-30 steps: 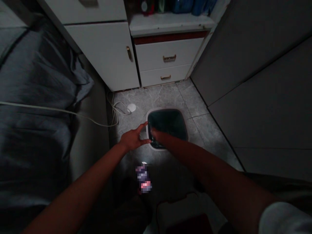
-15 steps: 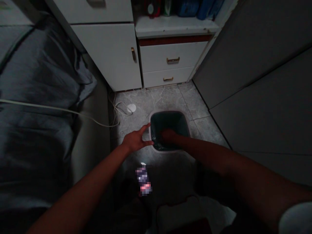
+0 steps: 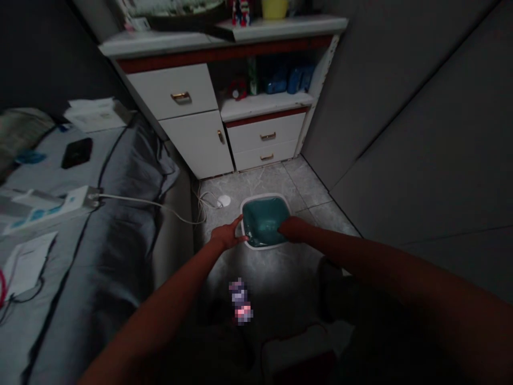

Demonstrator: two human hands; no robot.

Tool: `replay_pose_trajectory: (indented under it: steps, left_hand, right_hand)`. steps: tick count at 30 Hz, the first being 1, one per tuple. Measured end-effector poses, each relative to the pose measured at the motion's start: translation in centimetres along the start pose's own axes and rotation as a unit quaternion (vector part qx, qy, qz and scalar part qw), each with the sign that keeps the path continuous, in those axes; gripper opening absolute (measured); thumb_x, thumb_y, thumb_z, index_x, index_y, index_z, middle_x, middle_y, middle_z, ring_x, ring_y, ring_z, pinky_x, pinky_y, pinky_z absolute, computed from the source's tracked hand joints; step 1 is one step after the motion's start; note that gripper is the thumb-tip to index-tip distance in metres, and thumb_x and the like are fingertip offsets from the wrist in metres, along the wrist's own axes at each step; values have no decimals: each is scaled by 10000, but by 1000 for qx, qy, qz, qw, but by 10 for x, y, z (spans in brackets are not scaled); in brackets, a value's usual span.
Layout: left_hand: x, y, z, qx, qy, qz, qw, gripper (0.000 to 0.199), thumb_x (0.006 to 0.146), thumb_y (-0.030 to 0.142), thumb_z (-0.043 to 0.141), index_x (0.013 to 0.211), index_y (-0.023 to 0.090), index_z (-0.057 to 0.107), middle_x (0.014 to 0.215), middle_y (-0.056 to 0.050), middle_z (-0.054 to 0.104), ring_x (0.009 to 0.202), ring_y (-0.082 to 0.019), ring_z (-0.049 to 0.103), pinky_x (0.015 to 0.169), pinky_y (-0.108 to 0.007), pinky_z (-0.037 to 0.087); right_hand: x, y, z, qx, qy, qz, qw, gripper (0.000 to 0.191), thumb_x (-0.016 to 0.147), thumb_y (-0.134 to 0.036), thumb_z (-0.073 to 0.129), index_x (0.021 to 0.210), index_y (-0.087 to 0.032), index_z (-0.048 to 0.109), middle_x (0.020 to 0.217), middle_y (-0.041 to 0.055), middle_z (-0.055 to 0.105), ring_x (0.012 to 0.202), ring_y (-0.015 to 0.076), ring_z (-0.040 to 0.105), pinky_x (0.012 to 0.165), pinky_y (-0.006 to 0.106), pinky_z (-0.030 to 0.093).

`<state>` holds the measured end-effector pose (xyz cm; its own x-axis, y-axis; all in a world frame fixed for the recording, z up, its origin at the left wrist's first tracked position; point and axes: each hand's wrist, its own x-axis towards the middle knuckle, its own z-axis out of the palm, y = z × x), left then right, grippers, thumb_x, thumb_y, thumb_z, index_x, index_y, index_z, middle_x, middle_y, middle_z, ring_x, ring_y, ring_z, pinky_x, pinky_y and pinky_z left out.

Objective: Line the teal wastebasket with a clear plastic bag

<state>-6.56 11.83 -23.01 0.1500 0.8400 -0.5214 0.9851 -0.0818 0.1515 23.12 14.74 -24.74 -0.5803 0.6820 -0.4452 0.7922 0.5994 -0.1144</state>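
A small trash bin (image 3: 265, 247) with a pale rim stands on the tiled floor, lined with a teal plastic bag (image 3: 264, 216). My left hand (image 3: 227, 235) is at the bin's left rim, thumb and finger spread apart and touching it. Over the right rim reaches my right hand (image 3: 294, 229), its fingers curled at the bag's inner side. What those fingers hold, if anything, is too dark to make out. The bag's glossy surface looks fairly smooth and spread across the opening.
Ahead stands a white cabinet (image 3: 196, 144) with drawers and a shelf of bottles. A grey-covered bed (image 3: 132, 176) with a power strip (image 3: 82, 199) is at the left, its cord (image 3: 148, 202) running to the floor. Dark panels (image 3: 401, 133) rise at right. A blurred-out object (image 3: 241, 302) lies nearer me.
My right hand has drawn back from deep inside the bin to its right rim. The teal bag shows more fully across the opening. My left hand keeps to the left rim; the view has tilted up.
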Motion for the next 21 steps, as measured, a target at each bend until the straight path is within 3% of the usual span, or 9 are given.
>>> replay_pose_trajectory:
  steps: [2,4,7,9,11,14,17,19,21]
  left_hand:
    - [-13,13,2,-9,32,-18,999,888,957,731,515,1690,272,317,1378,-227,719,1231,-423,705,931,-470,530]
    - [-25,27,8,-46,70,-32,996,706,976,618,560,1580,258,496,1330,-189,747,1184,-372,723,899,-411,528]
    - [-32,46,24,-148,105,-18,983,314,946,458,631,1085,206,756,1066,-105,799,1012,-274,736,809,-317,502]
    - [-32,53,38,-231,106,-3,967,225,915,366,646,788,190,703,814,-44,743,844,-212,702,732,-276,469]
    - [-29,54,54,-287,96,-2,953,228,875,280,652,666,191,631,654,3,639,713,-171,635,673,-255,428]
    - [-25,46,71,-298,82,-12,951,179,788,178,682,623,191,613,600,28,576,649,-149,571,647,-247,384]
    - [-18,36,68,-307,91,-20,947,162,760,148,697,629,186,609,604,43,559,651,-132,552,649,-232,382]
    - [-11,33,52,-352,130,-22,927,66,768,151,700,725,177,657,599,60,542,627,-119,535,637,-222,392]
    - [-6,33,25,-420,188,-7,888,205,767,157,715,972,164,727,595,81,524,588,-110,513,614,-217,400]
  right_hand:
    - [-35,-1,-5,-33,11,-29,999,275,993,-199,578,1189,-156,766,1175,200,771,1100,332,742,935,429,554]
    - [-67,-3,-3,-10,30,-3,1000,316,1035,-258,518,1228,-171,752,1197,183,769,1097,325,742,899,407,555]
    - [-99,-2,14,100,48,69,991,291,1028,-278,532,1149,-183,779,1149,127,789,1054,275,745,883,347,539]
    - [-107,-1,30,186,50,112,975,230,993,-260,588,1061,-174,790,1080,97,798,998,230,742,865,297,523]
    - [-105,0,46,262,49,146,953,154,948,-250,653,952,-161,778,992,79,793,923,200,731,813,265,509]
    - [-91,1,64,351,69,189,914,120,890,-236,722,800,-158,714,858,51,753,825,171,693,727,243,477]
    - [-73,3,64,426,119,241,864,113,816,-183,759,768,-161,660,738,9,674,727,141,635,662,226,446]
    - [-61,7,49,508,152,277,801,182,786,-182,759,954,-161,691,660,-42,600,609,117,564,588,216,420]
    - [-51,12,20,602,178,269,730,534,763,-197,750,1284,-162,640,616,-90,540,518,104,489,518,207,388]
